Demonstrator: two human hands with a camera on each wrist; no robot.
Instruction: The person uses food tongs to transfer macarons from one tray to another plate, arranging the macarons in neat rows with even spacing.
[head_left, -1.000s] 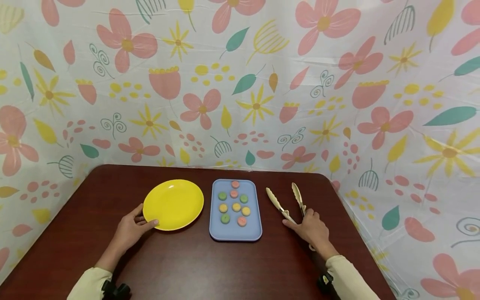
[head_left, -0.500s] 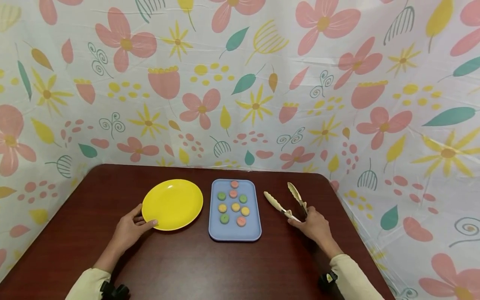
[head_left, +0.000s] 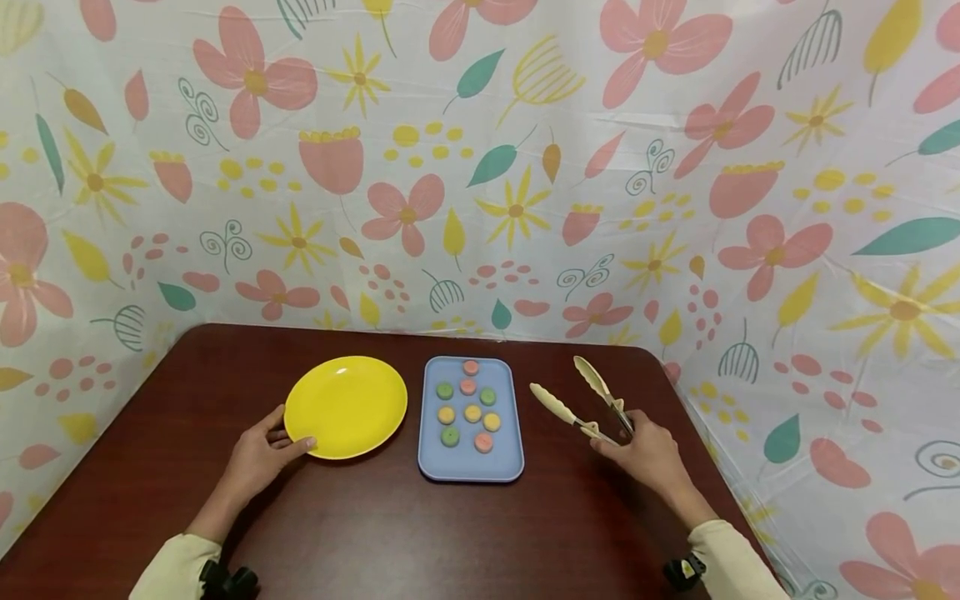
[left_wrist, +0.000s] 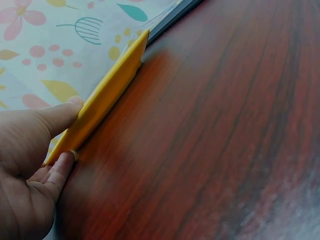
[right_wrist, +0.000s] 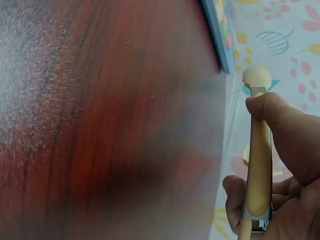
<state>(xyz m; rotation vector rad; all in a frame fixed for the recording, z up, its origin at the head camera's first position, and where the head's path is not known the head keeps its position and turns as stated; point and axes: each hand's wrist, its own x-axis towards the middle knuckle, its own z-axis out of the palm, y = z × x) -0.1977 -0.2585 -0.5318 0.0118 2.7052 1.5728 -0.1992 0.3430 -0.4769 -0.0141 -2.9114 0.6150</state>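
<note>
A round yellow plate (head_left: 347, 408) is at the left of the table, its lower left rim pinched by my left hand (head_left: 262, 454). The left wrist view shows the thumb on top of the plate's rim (left_wrist: 107, 97) and fingers beneath it. My right hand (head_left: 651, 454) grips a pair of cream and metal tongs (head_left: 553, 404), whose two arms spread apart toward the far side. In the right wrist view the thumb lies along the tongs' handle (right_wrist: 259, 165). Between the hands lies a blue tray (head_left: 471, 467) bearing several small pink, green and yellow macarons (head_left: 472, 413).
The dark brown wooden table (head_left: 420, 542) reaches back to a white curtain (head_left: 480, 275) printed with flowers and leaves. The curtain also runs down along the table's right side.
My right hand has shifted to the right with the tongs, and their arms have spread a little wider. The left hand, plate and tray stay where they were.
</note>
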